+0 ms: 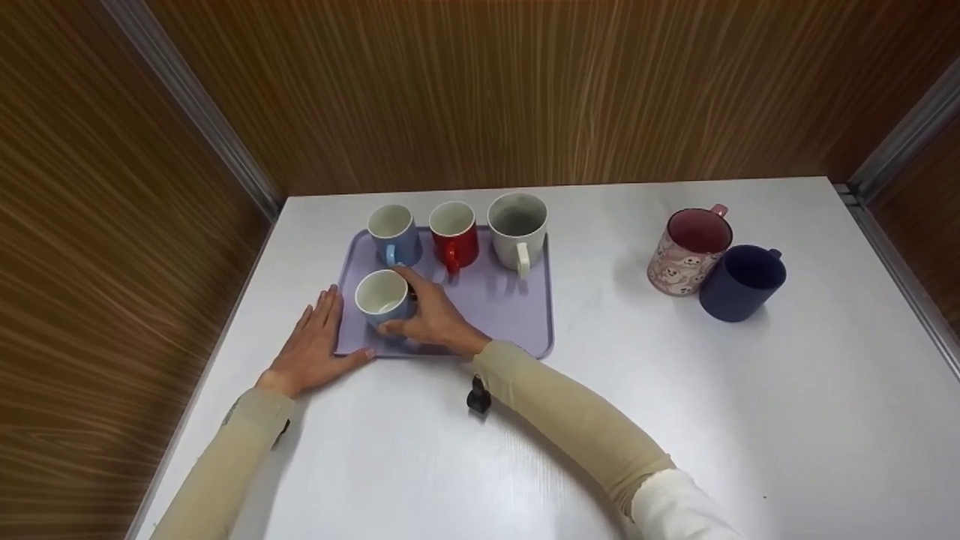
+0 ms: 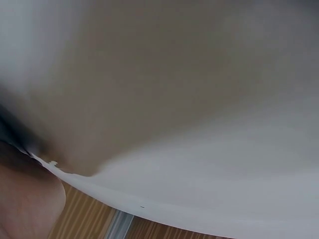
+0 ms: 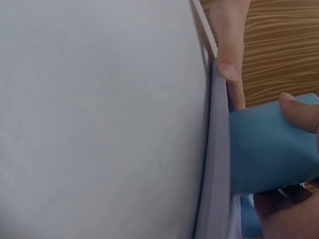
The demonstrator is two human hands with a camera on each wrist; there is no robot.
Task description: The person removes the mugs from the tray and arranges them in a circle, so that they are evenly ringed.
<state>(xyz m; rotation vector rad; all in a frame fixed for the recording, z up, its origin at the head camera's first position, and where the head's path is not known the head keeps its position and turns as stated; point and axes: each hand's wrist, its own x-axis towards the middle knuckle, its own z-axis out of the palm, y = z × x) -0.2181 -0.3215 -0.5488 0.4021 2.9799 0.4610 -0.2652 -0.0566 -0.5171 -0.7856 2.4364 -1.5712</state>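
Right hand (image 1: 435, 315), fingers round the front mug (image 1: 382, 298), may, through close spacing, knock the rear mug (image 1: 395, 237); left hand (image 1: 311, 352), fingers straight.

The right hand (image 1: 436, 315), cropped in its wrist view, hides part of the held blue mug (image 1: 382, 301).

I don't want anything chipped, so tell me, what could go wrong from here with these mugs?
The right hand grips the front blue mug close to the rear blue mug, whose handle faces it; they might knock. The left hand lies at the corner of the tray; a push could jostle the mugs on it. The pink mug and navy mug stand close together, so lifting one may bump the other.
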